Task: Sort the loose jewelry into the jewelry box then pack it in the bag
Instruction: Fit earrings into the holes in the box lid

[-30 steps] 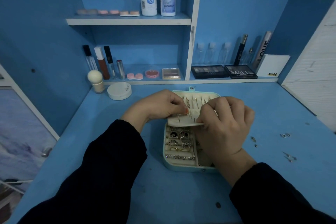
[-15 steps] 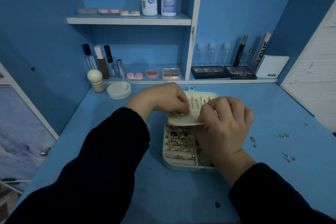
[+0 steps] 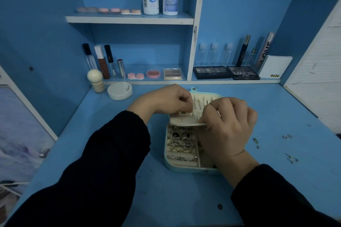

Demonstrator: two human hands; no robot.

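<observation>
Shifted rearward: left grip, over open mint-green plastic jewelry box mid blue bench | it and right grip pinch box's cream stud panel | risk: panel flexes, studs drop.

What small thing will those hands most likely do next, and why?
My guess: the left hand pushes a stud into the cream flap. Its fingertips pinch at it, the right hand holds its front edge above the rings, and pins already poke through. Whether it holds a stud is hidden.
</observation>
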